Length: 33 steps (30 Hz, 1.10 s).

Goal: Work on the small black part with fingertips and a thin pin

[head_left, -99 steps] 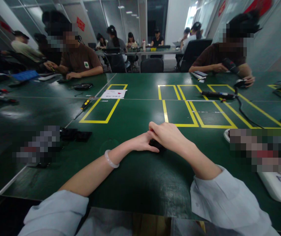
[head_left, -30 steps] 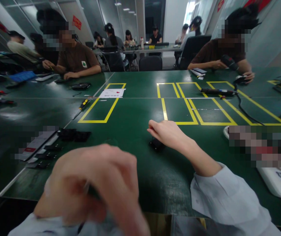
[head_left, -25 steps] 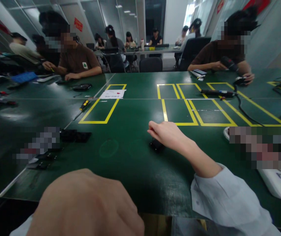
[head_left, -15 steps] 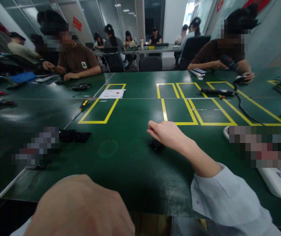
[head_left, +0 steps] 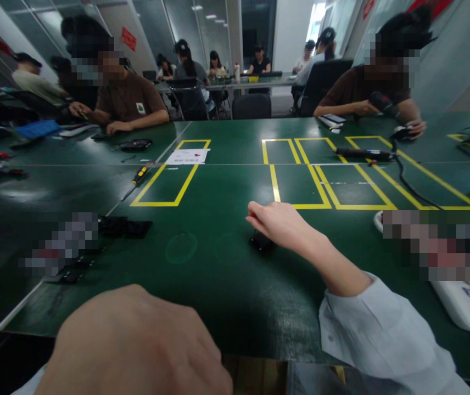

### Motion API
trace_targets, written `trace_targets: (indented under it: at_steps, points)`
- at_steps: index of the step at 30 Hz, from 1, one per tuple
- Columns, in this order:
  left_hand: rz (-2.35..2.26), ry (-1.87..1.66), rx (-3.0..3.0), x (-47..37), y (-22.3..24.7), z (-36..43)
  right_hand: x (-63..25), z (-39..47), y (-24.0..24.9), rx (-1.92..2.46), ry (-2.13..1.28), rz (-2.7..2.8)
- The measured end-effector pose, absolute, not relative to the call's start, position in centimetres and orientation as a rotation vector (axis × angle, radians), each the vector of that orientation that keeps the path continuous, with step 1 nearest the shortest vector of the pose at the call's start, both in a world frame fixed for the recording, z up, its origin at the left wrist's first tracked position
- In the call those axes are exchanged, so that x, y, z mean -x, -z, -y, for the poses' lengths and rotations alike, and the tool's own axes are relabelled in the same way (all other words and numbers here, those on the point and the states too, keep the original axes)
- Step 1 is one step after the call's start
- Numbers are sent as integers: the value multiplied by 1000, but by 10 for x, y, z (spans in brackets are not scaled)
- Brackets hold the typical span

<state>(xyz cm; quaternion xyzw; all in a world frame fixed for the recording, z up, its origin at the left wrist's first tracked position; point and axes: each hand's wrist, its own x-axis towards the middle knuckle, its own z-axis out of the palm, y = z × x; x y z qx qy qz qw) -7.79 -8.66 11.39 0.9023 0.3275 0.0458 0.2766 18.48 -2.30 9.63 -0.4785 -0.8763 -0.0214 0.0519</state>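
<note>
Over the middle of the green table, my right hand is closed with its fingers curled under. A small black object shows just below the fist; whether the fingers grip it or only rest above it cannot be told. What sits inside the fist is hidden. Close to the camera, the back of my left hand fills the lower left, and its fingers are out of sight.
On the left lie flat black pieces and a yellow-and-black screwdriver. A phone in a white case is at right. Farther back are yellow tape outlines, a paper sheet and a black corded tool. Co-workers sit opposite.
My left hand has shifted slightly up and to the right, close to the camera. The right hand and the black object under it stay in place.
</note>
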Motion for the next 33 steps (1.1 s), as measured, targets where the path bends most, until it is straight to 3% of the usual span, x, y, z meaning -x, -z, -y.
trace_targets:
  at_steps: [7,14,21,33]
  points:
    - [-815,22,-2365,49,-119,16,-183,24,-99,1468,71,2679]
    - [-582,-139,-2378,9,-52,-43,-184,25,-102,1455,40,2693]
    - [-526,-151,-2226,-4,-24,-51,-186,25,-103,1433,18,2694]
    - [-483,-149,-2253,-14,-23,-45,-187,24,-101,1414,24,2692]
